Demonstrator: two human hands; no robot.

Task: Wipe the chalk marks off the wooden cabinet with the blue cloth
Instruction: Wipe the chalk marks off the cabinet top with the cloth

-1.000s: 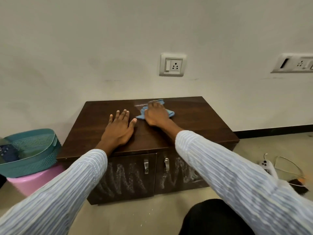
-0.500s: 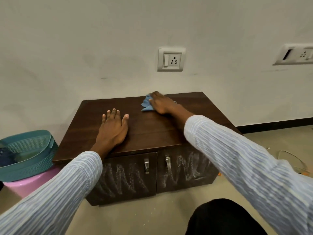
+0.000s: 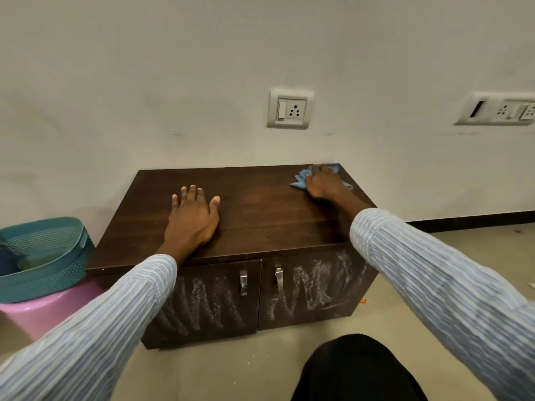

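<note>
Wooden cabinet (image 3: 260, 215) standing against a pale wall, seen from above and in front; all positions are given relative to this cabinet. The right hand (image 3: 324, 183) lies at the far right corner of the cabinet top, palm down and pressed onto the blue cloth (image 3: 299, 180), whose crumpled edges show to the left of and beyond the fingers; whether the fingers curl around the cloth or only bear down on it cannot be told. The left hand (image 3: 192, 219) rests flat on the left half of the top, near the front edge, fingers spread and released, grasping nothing. Both arms wear striped light-blue sleeves (image 3: 434, 279). The top surface appears dark and free of visible chalk, while the two front doors carry white zigzag chalk marks (image 3: 208, 305), one patch on each door, on either side of the paired metal handles (image 3: 243, 282) at the centre seam. To the left of the cabinet a teal basket (image 3: 52, 256) sits on a pink stool (image 3: 43, 314). On the wall above the cabinet is a switch socket (image 3: 289, 109); a second socket panel (image 3: 498, 110) lies further right.
</note>
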